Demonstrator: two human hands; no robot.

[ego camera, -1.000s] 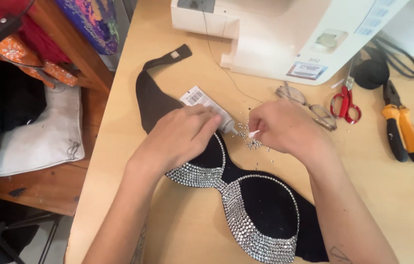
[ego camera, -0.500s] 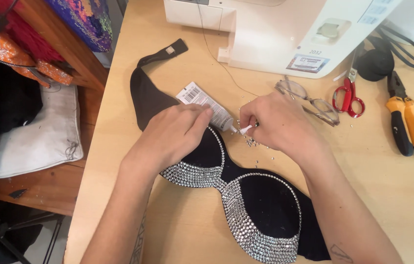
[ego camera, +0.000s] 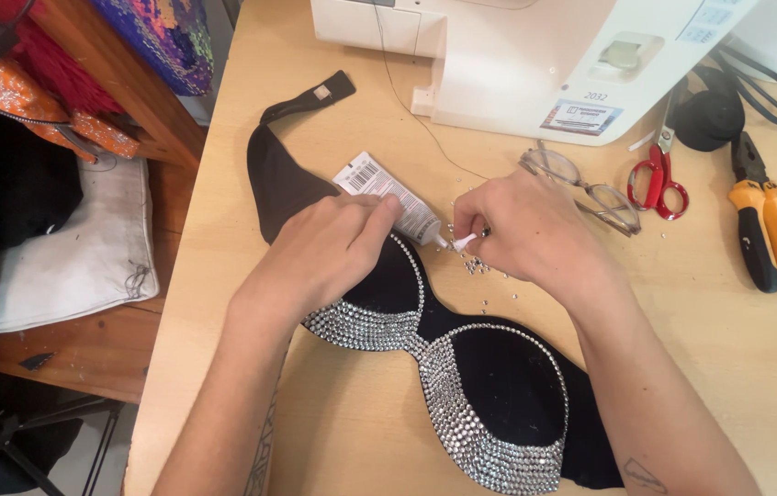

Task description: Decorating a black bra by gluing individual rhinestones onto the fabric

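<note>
A black bra top point(ego camera: 499, 386) edged with rows of silver rhinestones lies flat on the wooden table point(ego camera: 333, 432). My left hand point(ego camera: 333, 253) rests on its left cup and grips a small white glue tube point(ego camera: 388, 197), nozzle pointing right. My right hand point(ego camera: 522, 230) pinches a thin white stick at the tube's tip, just above the cup's upper edge. Several loose rhinestones point(ego camera: 480, 268) lie scattered on the table under my right hand.
A white sewing machine point(ego camera: 535, 55) stands at the back. Glasses point(ego camera: 581, 188), red scissors point(ego camera: 657, 174), orange-handled pliers point(ego camera: 774, 234) and a black cable lie to the right. A wooden side shelf with a white cushion point(ego camera: 67, 257) and fabrics sits left of the table.
Both hands stay together at the glue tube's tip; the view has shifted slightly, and my right hand has edged a little closer to the nozzle.
</note>
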